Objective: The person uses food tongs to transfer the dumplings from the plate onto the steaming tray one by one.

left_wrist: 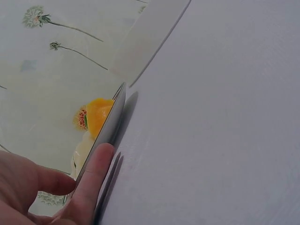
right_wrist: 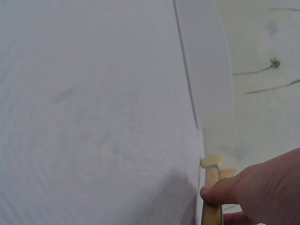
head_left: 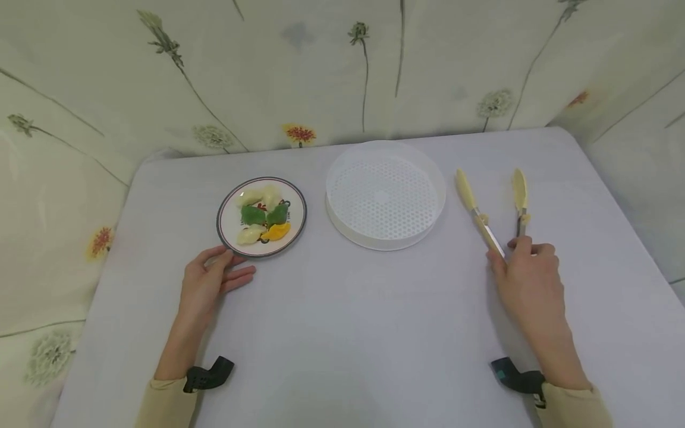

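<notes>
Surface (head_left: 353, 321): white with a faint lilac cast, broad, its far corners rounded, its far edge slightly aslant.
Backdrop (head_left: 310, 77): cream to grey-green, printed with plants, close behind the far edge and visible past the left and right sides too.
Dandelion heads (head_left: 495, 103): pale and round, low on the backdrop and at the left.
Orange flowers (head_left: 299, 133): small, red and yellow, one behind the far edge, others left and right.
Stems (head_left: 366, 86): thin, grey-green, some upright, many slanting.
Light: soft, diffuse.
</notes>
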The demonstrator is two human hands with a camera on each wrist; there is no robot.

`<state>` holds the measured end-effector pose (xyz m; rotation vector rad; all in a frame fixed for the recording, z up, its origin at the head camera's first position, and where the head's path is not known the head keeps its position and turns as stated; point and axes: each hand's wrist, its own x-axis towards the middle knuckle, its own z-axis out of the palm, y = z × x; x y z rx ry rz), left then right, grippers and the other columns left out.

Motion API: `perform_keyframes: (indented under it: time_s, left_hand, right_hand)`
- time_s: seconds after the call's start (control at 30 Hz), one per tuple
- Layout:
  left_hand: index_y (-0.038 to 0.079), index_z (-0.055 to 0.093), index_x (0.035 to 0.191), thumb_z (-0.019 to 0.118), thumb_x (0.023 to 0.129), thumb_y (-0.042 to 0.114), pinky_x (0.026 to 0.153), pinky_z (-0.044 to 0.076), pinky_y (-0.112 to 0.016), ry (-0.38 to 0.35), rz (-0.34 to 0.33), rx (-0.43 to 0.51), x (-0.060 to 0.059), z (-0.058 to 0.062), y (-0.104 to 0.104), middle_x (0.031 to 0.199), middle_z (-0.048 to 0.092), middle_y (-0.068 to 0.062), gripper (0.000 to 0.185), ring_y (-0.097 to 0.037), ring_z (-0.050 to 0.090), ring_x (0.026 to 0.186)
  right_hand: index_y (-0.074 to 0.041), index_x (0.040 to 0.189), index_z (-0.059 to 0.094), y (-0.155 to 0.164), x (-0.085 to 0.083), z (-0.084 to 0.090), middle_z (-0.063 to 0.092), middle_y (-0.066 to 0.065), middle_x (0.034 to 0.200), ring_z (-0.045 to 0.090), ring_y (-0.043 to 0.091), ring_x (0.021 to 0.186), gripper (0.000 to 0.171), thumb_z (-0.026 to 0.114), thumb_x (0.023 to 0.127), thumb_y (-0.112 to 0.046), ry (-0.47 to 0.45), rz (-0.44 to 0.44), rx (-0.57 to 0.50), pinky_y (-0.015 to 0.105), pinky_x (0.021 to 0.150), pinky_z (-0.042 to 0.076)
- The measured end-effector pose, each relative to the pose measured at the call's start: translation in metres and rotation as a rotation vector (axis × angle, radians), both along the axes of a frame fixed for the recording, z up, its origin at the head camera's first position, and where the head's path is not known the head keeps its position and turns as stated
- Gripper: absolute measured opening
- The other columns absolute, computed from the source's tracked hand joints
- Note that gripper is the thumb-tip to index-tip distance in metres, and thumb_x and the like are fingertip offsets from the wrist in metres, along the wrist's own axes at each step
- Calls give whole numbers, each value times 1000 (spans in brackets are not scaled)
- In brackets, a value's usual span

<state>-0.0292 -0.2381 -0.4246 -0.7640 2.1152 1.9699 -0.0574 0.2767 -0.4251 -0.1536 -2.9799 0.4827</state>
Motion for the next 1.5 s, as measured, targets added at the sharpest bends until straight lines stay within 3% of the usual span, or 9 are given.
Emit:
perform_keyframes:
  time_s: [0.27,0.4,0.53,0.67,0.8,0.93,1.13,1.3,1.5]
  left_hand:
    - [4,31,166,54,114,32,86,71,-28,4,-5,19,-3,-4,0,121,74,-5,63,-8,83,86]
    - [4,32,166,54,114,32,86,71,-28,4,-1,10,-2,-4,0,122,72,-5,63,-7,83,86]
    - [3,32,165,54,114,31,86,71,-29,14,10,14,-1,-4,0,113,73,2,62,-8,83,85]
    - [2,32,164,54,114,30,86,71,-29,19,15,21,-1,-4,0,109,73,5,62,-8,83,85]
    - [3,33,164,55,114,32,85,71,-28,15,15,14,-1,-4,-1,109,74,5,62,-8,83,85]
    - [4,33,164,55,113,32,85,71,-28,10,12,12,-1,-5,-2,109,74,5,63,-8,83,86]
    - [5,33,165,56,113,34,85,70,-28,8,17,4,-1,-7,-4,108,74,7,63,-8,83,86]
    - [4,33,165,56,113,33,85,71,-28,9,27,17,-1,-7,-4,108,74,7,63,-8,83,85]
    - [3,33,165,55,114,31,85,71,-29,10,22,20,-2,-5,-2,110,74,5,62,-9,83,84]
  right_hand:
    - [22,140,39,0,0,1,39,53,126,56,38,52,48,55,110,-13,-37,-22,-78,29,36,45]
    - [22,153,25,0,-3,1,44,52,113,55,45,51,63,51,109,-15,29,-10,-82,38,33,43]
    - [17,163,10,2,-9,5,50,52,108,59,61,68,87,52,111,-39,22,-81,-43,58,42,46]
    - [23,158,17,6,-13,7,51,53,118,60,71,87,99,50,110,-57,-47,-133,-25,72,55,49]
    - [27,140,37,9,-13,4,53,45,106,60,68,84,92,52,109,-58,-45,-136,-21,68,51,47]
    - [27,133,42,11,-13,3,53,42,102,60,64,84,91,51,108,-61,-62,-136,-29,64,52,47]
    - [30,144,32,10,-16,6,49,52,121,55,70,100,101,44,109,-64,-116,-154,-82,76,72,50]
    - [27,149,28,6,-15,12,49,50,124,54,71,105,99,47,109,-62,-73,-176,-116,80,79,50]
    - [22,150,32,3,-5,34,51,40,118,54,58,99,97,51,107,-62,-27,-182,-137,66,71,49]
